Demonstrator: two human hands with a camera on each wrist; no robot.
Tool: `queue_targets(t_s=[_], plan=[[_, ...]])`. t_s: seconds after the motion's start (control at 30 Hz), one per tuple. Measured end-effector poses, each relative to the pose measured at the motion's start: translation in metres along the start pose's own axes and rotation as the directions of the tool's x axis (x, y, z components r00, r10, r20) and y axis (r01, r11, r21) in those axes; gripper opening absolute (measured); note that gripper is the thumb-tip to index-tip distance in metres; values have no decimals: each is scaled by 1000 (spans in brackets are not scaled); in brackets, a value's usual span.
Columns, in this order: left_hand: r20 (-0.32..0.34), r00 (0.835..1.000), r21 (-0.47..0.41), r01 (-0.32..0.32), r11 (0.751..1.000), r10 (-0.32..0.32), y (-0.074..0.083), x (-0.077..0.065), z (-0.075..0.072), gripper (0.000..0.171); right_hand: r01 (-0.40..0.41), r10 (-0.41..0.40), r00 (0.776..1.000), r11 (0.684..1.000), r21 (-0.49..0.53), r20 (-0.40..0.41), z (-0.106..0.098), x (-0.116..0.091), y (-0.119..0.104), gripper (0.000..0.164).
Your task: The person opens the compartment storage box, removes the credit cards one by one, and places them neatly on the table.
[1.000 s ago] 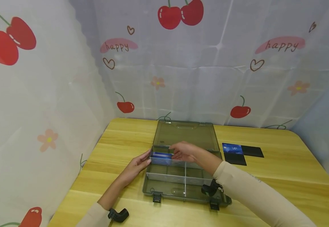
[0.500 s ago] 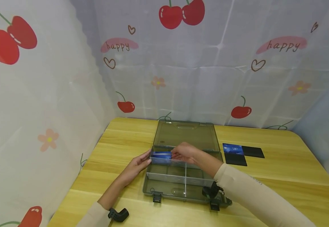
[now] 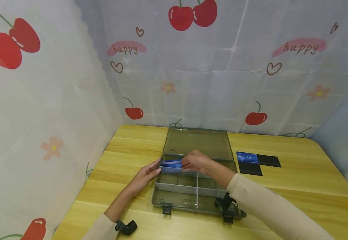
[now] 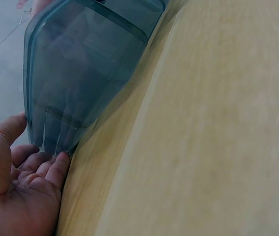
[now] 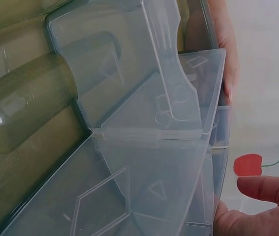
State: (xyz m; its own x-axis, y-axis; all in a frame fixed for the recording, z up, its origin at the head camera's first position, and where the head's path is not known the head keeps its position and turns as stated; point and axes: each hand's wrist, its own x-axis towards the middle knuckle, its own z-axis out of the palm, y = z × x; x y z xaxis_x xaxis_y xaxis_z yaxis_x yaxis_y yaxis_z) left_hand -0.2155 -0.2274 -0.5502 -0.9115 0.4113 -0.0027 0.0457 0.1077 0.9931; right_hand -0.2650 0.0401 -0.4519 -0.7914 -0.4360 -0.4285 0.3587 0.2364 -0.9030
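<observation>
A smoky, see-through compartment box (image 3: 180,208) lies on the table with its lid (image 3: 198,145) folded back. Blue cards (image 3: 172,164) with a pale stripe stand in its back left compartment. My right hand (image 3: 195,162) reaches in there, its fingertips pinching a card's right end. In the right wrist view, clear dividers (image 5: 154,172) partly cover that hand (image 5: 262,211). My left hand (image 3: 143,176) rests on the box's left side, fingers extended. The left wrist view has its fingertips against the outer wall (image 4: 85,64) and the thumb near the rim.
Right of the box lie a blue VIP card (image 3: 247,157) and two black cards (image 3: 250,168), edges close together. Two dark latches (image 3: 167,209) stick out from the box front. A cherry-print curtain (image 3: 192,83) stands behind the wooden table (image 3: 125,146).
My right hand's fingers have drawn in from over the back divider to the cards' right end. The striped blue card now tilts slightly. The left hand stays on the box.
</observation>
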Motion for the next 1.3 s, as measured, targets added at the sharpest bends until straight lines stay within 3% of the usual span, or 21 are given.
queue_targets(t_s=[0.73,0.97,1.3], plan=[[-2,1000,-20,10,1000,-10,2,0,0,64,53,-59,997,991,-121,-50,7,4,-7,26],[1,1000,-42,26,999,-26,1,0,1,65,35,-43,997,992,-118,-69,8,12,-6,19],[-7,1000,-31,20,999,-21,3,-1,1,64,48,-52,997,996,-71,-53,7,14,-6,22]])
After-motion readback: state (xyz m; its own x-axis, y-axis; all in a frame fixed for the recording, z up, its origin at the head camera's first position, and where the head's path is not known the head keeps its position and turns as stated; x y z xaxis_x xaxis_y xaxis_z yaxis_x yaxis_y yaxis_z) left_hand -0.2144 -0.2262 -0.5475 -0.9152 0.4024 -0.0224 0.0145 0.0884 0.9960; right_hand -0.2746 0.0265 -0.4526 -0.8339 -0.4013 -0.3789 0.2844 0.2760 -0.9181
